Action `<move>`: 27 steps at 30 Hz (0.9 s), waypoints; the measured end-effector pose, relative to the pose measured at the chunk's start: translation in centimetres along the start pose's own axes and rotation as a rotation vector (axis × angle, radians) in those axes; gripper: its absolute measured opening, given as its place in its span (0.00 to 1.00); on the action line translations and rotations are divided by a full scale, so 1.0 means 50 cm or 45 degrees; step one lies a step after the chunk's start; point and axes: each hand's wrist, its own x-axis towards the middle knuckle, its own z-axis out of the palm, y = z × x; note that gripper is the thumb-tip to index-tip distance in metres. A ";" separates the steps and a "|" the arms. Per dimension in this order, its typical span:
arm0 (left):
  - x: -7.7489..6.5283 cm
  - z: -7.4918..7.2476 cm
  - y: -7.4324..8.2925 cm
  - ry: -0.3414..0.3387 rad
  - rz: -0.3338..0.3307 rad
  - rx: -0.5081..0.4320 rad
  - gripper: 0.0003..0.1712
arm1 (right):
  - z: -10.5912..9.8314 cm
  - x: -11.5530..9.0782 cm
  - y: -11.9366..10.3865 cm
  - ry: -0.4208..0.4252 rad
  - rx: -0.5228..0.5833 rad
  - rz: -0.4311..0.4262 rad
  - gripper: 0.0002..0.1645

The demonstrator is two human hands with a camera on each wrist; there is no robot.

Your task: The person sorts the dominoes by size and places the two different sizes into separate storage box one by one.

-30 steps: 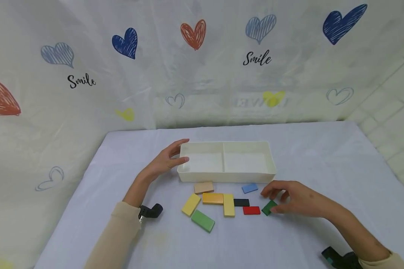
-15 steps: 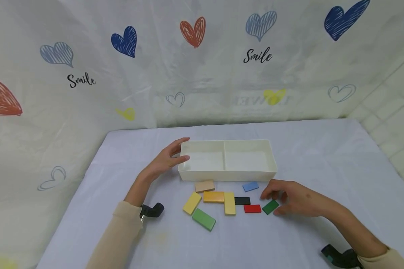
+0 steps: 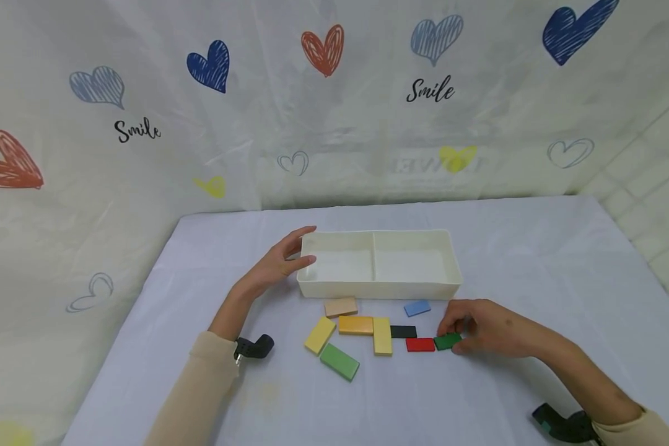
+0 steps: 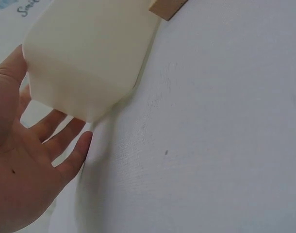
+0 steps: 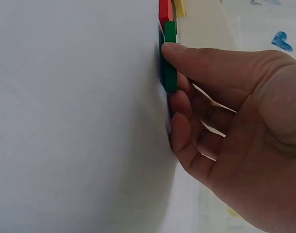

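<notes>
Though head view partial, left fingers wide at tray, right fingers tight on green block.

Tabletop workspace, heart-printed sheeting behind

You have a white cloth on the table, a faint yellowish stain nearer its left edge. Past its far edge you face a pale sheet bearing an orange-red heart, black "Smile" lettering and, above the far right corner, a dark blue heart. Beyond the right edge you see pale gridding.
</notes>
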 end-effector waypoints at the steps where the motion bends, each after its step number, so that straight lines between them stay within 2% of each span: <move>1: 0.000 0.000 0.001 0.003 -0.004 0.000 0.39 | 0.000 0.000 -0.001 -0.001 -0.005 0.006 0.13; 9: -0.001 -0.001 -0.003 -0.001 -0.027 0.008 0.39 | 0.000 0.002 -0.007 0.019 -0.026 0.017 0.13; 22: 0.008 -0.002 -0.013 -0.044 0.013 -0.022 0.38 | -0.010 -0.003 -0.018 0.066 -0.004 -0.180 0.14; 27: 0.007 -0.001 -0.012 -0.057 0.019 -0.024 0.38 | -0.010 -0.002 -0.026 0.109 -0.029 -0.207 0.15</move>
